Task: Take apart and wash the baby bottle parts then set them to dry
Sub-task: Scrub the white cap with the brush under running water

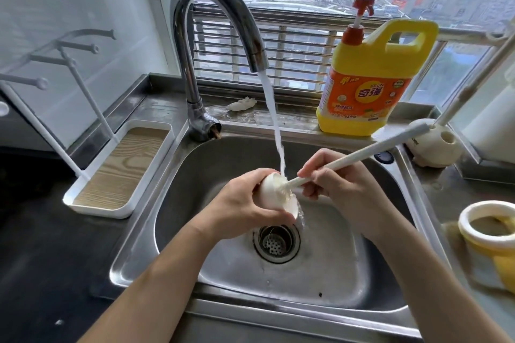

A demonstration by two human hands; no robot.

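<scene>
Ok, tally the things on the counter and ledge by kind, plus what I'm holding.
White cap: 1
Brush: 1
Soap jug: 1
Drying rack: 1
Brush stand: 1
Handle in the stand: 1
Yellow container: 1
Crumpled tissue: 1
Total: 8

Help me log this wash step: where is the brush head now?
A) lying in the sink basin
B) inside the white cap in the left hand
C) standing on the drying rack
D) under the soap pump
B: the brush head sits inside the white cap that the left hand grips; the right hand holds the handle.
</scene>
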